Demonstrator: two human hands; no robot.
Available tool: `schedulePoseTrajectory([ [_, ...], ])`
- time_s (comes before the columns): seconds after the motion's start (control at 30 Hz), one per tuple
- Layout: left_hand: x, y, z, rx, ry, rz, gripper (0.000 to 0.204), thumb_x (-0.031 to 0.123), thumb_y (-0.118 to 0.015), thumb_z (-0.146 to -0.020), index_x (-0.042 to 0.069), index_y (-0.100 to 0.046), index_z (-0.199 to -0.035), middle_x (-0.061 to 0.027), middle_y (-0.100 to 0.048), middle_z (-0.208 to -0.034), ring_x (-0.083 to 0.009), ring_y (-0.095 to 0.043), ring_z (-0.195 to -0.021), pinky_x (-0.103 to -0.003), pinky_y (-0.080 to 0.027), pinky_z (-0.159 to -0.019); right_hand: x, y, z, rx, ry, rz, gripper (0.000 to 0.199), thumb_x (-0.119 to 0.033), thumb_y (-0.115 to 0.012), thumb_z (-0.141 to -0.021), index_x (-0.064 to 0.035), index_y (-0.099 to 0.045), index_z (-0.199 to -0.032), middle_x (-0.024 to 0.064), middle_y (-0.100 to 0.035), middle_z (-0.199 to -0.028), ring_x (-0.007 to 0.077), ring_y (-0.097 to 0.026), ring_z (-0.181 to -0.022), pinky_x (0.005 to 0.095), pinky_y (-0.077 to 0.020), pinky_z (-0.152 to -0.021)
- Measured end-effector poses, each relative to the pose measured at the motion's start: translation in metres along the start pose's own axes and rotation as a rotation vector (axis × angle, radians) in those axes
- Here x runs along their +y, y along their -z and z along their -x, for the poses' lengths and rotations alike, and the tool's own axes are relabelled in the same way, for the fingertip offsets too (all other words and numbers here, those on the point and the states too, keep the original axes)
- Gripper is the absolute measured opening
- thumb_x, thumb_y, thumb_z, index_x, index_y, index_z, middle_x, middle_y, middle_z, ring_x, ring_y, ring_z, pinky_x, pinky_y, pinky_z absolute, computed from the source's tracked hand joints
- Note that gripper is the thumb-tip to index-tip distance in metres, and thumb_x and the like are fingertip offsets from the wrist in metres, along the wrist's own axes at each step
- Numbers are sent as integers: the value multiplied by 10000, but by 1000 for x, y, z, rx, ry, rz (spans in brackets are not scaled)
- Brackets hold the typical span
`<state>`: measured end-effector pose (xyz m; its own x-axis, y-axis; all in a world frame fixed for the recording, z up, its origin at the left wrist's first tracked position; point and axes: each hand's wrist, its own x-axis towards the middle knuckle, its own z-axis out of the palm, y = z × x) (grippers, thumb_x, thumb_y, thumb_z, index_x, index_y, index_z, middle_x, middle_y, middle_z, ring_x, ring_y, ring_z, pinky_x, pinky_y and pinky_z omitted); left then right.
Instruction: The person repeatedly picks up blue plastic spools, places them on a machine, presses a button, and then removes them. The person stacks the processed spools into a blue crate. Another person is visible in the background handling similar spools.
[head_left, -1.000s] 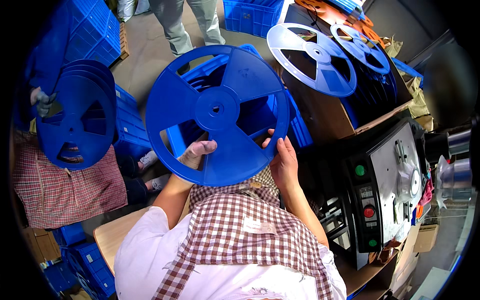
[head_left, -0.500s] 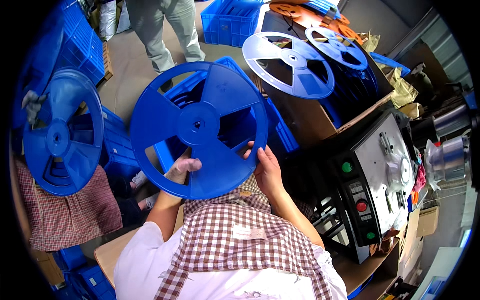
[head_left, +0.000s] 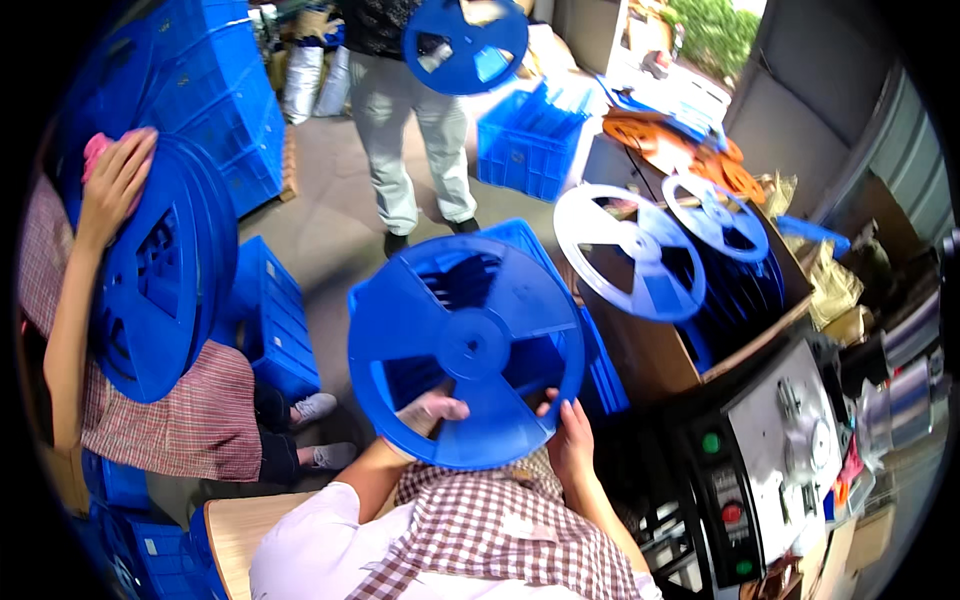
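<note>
Before my apron, I hold a large blue plastic reel [head_left: 525, 290], tilted with its face toward me. It has wide cut-outs around a round hub. My left hand [head_left: 432, 408], which seems to wear a pale glove, grips it at the lower left, with the thumb on the face through a cut-out. My right hand [head_left: 570, 435] is bare and closes on the lower right rim, its fingers partly hidden behind the reel. Through the cut-outs I see a blue crate [head_left: 518, 236] with more dark blue parts in it.
At left a co-worker's hand [head_left: 118, 175] holds a pink cloth against blue reels [head_left: 150, 330]. Another person [head_left: 385, 120] stands ahead with a blue reel [head_left: 466, 45]. To my right are a cardboard box [head_left: 640, 330] topped with reels and a machine [head_left: 745, 440] with green and red buttons.
My view has tilted up and shifted left, so things sit lower and further right. Both my hands keep the reel. The co-worker's pink cloth and the standing person's reel have come into view.
</note>
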<state>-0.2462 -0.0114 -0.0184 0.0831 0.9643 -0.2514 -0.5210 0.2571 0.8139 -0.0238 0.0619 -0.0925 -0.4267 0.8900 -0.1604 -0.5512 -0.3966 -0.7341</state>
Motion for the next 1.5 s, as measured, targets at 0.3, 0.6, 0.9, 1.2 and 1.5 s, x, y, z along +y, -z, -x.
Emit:
schedulePoseTrajectory([
  [0.3, -10, 11, 11, 14, 27, 39, 996, 422, -822, -692, 16, -310, -1444, -170, -495, -1315, -287, -536, -1187, -392, -473, -1002, 4, -1, 5, 15, -73, 28, 338, -310, -442, -1018, -30, -539, -1182, 72, -614, -900, 154, -598, -801, 282, -485, -733],
  [0.6, 0, -3, 13, -13, 51, 35, 1050, 439, -829, -667, 25, -277, -1459, -193, -454, -1359, -310, -522, -1216, -430, -481, -1008, 7, 1, 9, 61, -75, 24, 341, -315, -448, -1012, -27, -554, -1160, 69, -614, -887, 163, -597, -805, 295, -485, -744],
  [0.9, -19, 17, 6, -6, 98, 36, 1038, 388, -825, -668, 13, -267, -1459, -208, -468, -1347, -327, -532, -1205, -424, -475, -1014, 8, 3, 8, 66, -82, 23, 326, -308, -456, -1009, -33, -566, -1146, 66, -616, -870, 169, -595, -809, 304, -482, -752],
  [1.2, -1, -3, 11, -5, 82, 38, 1038, 383, -830, -681, 30, -252, -1467, -199, -464, -1352, -317, -532, -1204, -422, -472, -1018, 8, 2, 9, 63, -92, -3, 340, -325, -451, -1007, -35, -567, -1141, 65, -611, -875, 171, -592, -814, 307, -477, -755],
  [1.5, -1, -3, 12, -10, 76, 31, 1048, 399, -821, -685, 25, -235, -1470, -205, -439, -1370, -326, -510, -1225, -426, -465, -1024, 9, 3, 9, 66, -97, 11, 350, -334, -450, -1007, -31, -569, -1135, 58, -610, -876, 165, -589, -811, 301, -474, -757],
])
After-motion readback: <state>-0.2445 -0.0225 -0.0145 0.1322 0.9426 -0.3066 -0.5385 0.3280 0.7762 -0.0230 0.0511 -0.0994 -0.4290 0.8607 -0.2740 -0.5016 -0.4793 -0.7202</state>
